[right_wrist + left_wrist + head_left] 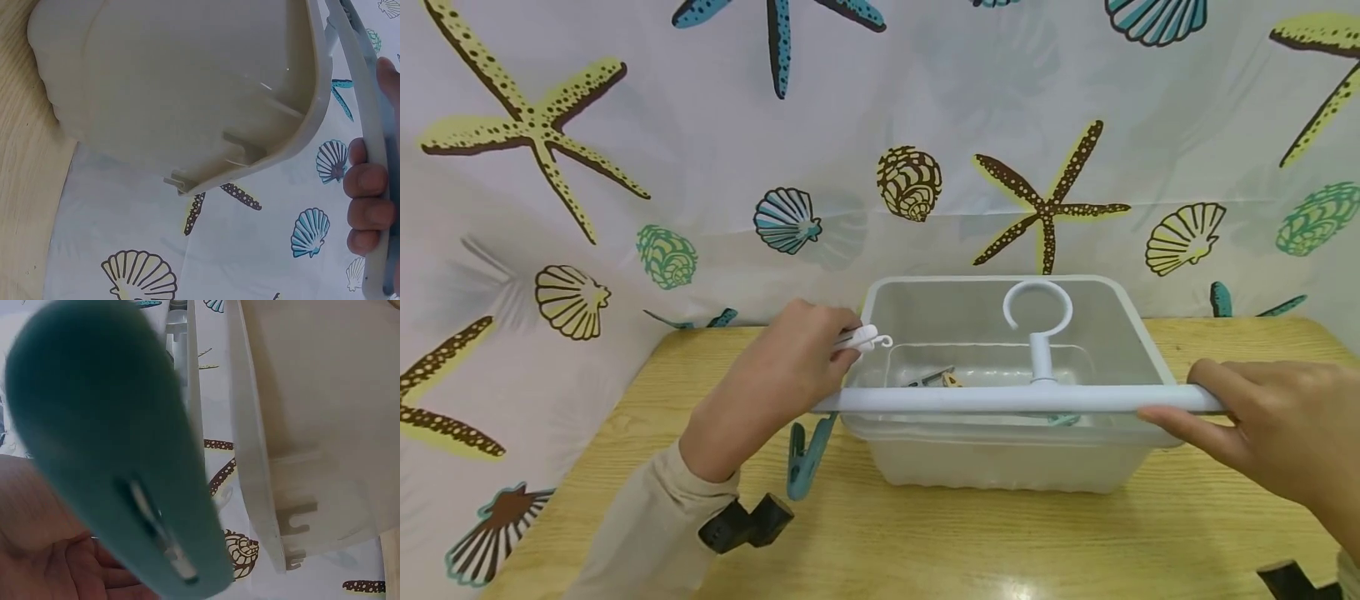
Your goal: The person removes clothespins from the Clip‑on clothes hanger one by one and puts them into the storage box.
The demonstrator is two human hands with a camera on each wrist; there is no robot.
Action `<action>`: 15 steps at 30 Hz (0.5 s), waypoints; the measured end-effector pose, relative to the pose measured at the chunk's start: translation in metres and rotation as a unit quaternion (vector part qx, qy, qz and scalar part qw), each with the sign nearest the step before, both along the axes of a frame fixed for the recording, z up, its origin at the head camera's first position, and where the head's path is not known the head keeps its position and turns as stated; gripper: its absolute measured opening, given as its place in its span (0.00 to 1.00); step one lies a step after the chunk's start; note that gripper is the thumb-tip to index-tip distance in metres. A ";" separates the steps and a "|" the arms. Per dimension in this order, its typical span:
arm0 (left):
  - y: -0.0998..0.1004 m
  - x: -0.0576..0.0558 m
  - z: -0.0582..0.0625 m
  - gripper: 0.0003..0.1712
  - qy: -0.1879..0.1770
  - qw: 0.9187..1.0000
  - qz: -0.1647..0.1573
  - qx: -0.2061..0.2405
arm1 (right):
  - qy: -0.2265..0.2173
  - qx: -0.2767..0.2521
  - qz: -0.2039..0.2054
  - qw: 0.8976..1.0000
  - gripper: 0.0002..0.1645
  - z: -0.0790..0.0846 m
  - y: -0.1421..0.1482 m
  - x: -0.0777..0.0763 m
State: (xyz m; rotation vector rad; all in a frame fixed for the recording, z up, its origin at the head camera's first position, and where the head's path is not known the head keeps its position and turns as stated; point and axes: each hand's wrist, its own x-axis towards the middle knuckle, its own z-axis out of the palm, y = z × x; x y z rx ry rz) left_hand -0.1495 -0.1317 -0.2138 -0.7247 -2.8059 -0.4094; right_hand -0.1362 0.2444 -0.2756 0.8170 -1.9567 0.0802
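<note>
A pale clip hanger with a long bar [955, 399] and a large round hook [1067, 308] is held level over the near rim of a translucent plastic bin [1000, 462]. My left hand [790, 354] grips its left end, where a white piece with a small curled tip [874, 338] sticks out from the fingers. Below that hand hangs a teal clothespin [807, 458], which looms large and blurred in the left wrist view. At the bar's other end my right hand [1277, 417] holds on, its fingers [365, 181] curled round the bar.
Inside the bin lie a few small clothespins [943, 379], partly hidden by the bar. The bin stands on a wooden table [962, 550]. Behind it hangs a white cloth [850, 108] printed with shells and starfish.
</note>
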 end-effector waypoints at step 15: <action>0.005 -0.009 -0.008 0.33 -0.036 0.997 0.017 0.063 | -0.014 0.012 -0.021 1.000 0.38 0.002 0.014 0.000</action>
